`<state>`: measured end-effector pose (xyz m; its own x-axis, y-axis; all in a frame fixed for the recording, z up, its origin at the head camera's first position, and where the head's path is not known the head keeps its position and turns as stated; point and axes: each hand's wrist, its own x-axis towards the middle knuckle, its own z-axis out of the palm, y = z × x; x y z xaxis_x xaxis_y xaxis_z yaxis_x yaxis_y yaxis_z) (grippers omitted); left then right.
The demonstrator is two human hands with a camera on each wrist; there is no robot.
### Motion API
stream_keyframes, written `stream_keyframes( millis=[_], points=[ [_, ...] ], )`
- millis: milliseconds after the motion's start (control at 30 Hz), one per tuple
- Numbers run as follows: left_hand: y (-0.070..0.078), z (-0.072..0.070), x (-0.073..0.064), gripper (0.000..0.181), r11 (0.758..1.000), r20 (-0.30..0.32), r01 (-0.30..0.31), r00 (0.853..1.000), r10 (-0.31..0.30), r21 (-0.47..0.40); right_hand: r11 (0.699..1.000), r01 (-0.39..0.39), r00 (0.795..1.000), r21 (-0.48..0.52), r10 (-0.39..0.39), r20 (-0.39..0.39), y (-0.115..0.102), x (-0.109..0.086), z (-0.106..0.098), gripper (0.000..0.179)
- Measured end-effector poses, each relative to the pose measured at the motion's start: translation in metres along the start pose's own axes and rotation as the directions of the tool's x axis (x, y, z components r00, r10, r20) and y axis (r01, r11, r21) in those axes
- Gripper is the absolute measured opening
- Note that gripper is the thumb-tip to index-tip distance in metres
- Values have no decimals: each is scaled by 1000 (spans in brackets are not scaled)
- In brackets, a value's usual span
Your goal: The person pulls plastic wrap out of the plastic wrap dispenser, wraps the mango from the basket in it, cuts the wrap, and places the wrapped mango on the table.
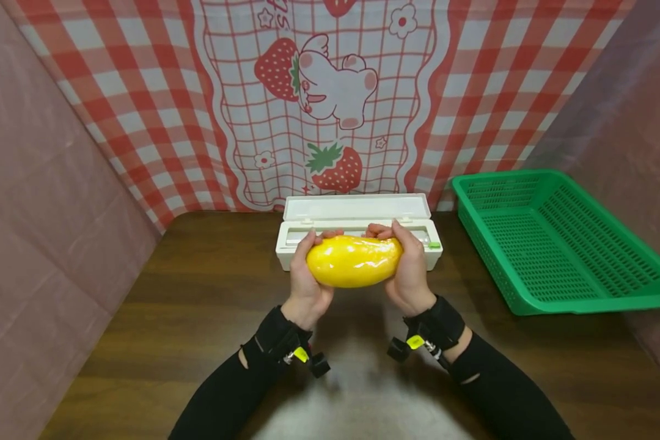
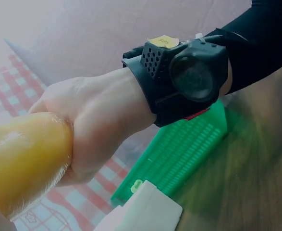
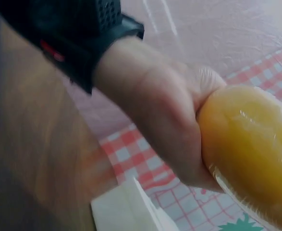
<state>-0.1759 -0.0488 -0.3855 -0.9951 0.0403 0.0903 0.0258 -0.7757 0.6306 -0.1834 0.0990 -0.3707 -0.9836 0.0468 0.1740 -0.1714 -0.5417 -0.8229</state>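
Both hands hold a yellow oblong fruit [image 1: 352, 263], mango-like in shape, with glossy clear plastic film stretched over it. My left hand [image 1: 310, 284] grips its left end and my right hand [image 1: 412, 275] its right end, thumbs along the top. The fruit is held up in front of a white cling film dispenser [image 1: 436, 260], whose lid [image 1: 357, 206] stands raised at the back. In the left wrist view the film clings along the fruit's [image 2: 25, 159] lower edge. In the right wrist view fine wrinkles show on the wrapped fruit [image 3: 251, 149]. The fingertips behind it are partly hidden.
A green plastic basket [image 1: 528, 299] stands on the right of the brown wooden table [image 1: 198, 305]. A small green slider [image 1: 434, 245] sits at the dispenser's right end. Behind the table hangs a red checked cloth [image 1: 159, 110] with strawberries, and pink cloth [image 1: 44, 214] hangs at the sides.
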Motion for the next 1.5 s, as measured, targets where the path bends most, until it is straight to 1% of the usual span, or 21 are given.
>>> stream_keyframes(
  millis=[100, 200, 433, 500, 567, 600, 667, 767, 833, 900, 933, 967, 1033, 1067, 1167, 1200, 1267, 1300, 1367, 1433, 1500],
  points=[
    [0, 0, 0, 29, 1000, 6, 12, 1000, -12, -23, 996, -76, 997, 47, 77, -6, -1, -1, 0, 32],
    [-1, 0, 1, 28, 999, 15, 20, 1000, -19, -35, 990, -116, 992, 82, 119, -29, -1, 1, -1, 30],
    [0, -2, 4, 27, 1000, 20, 26, 999, -25, -16, 990, -112, 992, 83, 117, -50, 2, 4, -2, 29],
    [1, -4, 4, 27, 999, 55, 31, 998, -31, 8, 992, -100, 994, 74, 104, -42, 3, 3, -4, 29],
    [2, -9, 5, 27, 999, 127, 32, 991, -37, 44, 993, -95, 994, 66, 98, -41, 3, 1, -7, 30],
    [3, -12, 5, 28, 998, 177, 26, 983, -37, 65, 993, -95, 994, 63, 98, -42, 3, 0, -8, 30],
    [5, -18, 6, 29, 992, 296, -1, 955, -37, 126, 992, -109, 992, 62, 113, -50, 3, -1, -12, 31],
    [11, -29, 5, 35, 968, 461, -74, 886, -47, 241, 987, -152, 986, 59, 155, -66, 1, -3, -17, 31],
    [16, -34, 4, 43, 925, 539, -150, 839, -67, 348, 980, -189, 978, 59, 193, -81, 1, -4, -21, 31],
    [24, -37, 1, 56, 861, 586, -230, 805, -94, 454, 972, -228, 968, 51, 232, -93, 2, -7, -24, 30],
    [27, -37, 0, 62, 823, 598, -263, 793, -112, 503, 968, -246, 964, 44, 249, -98, 3, -8, -26, 30],
    [31, -37, -1, 65, 778, 600, -295, 790, -128, 555, 964, -262, 960, 42, 265, -96, 3, -10, -27, 30],
    [37, -36, -3, 69, 671, 581, -346, 799, -156, 656, 959, -282, 956, 26, 283, -79, 5, -13, -31, 30],
    [38, -38, -3, 69, 608, 565, -369, 809, -163, 703, 961, -278, 958, 2, 278, -65, 7, -14, -33, 30],
    [39, -49, -1, 65, 371, 536, -452, 828, -163, 811, 968, -237, 971, -84, 238, 3, 13, -19, -39, 29],
    [42, -48, -3, 66, 305, 526, -464, 833, -169, 832, 968, -221, 973, -122, 226, 34, 14, -20, -42, 29],
    [40, -58, -4, 66, 173, 527, -501, 831, -178, 848, 959, -193, 970, -207, 219, 108, 17, -24, -47, 30],
    [41, -60, -6, 66, 112, 523, -511, 830, -192, 852, 951, -183, 961, -248, 227, 158, 17, -26, -51, 31],
    [42, -62, -13, 67, 11, 496, -508, 836, -235, 861, 925, -156, 931, -348, 255, 260, 18, -28, -59, 32],
    [39, -66, -16, 70, -107, 471, -514, 838, -274, 851, 883, -124, 885, -452, 305, 353, 17, -31, -68, 34],
    [37, -66, -21, 71, -200, 449, -519, 838, -310, 831, 830, -74, 837, -553, 353, 419, 16, -32, -77, 34]
  ],
)
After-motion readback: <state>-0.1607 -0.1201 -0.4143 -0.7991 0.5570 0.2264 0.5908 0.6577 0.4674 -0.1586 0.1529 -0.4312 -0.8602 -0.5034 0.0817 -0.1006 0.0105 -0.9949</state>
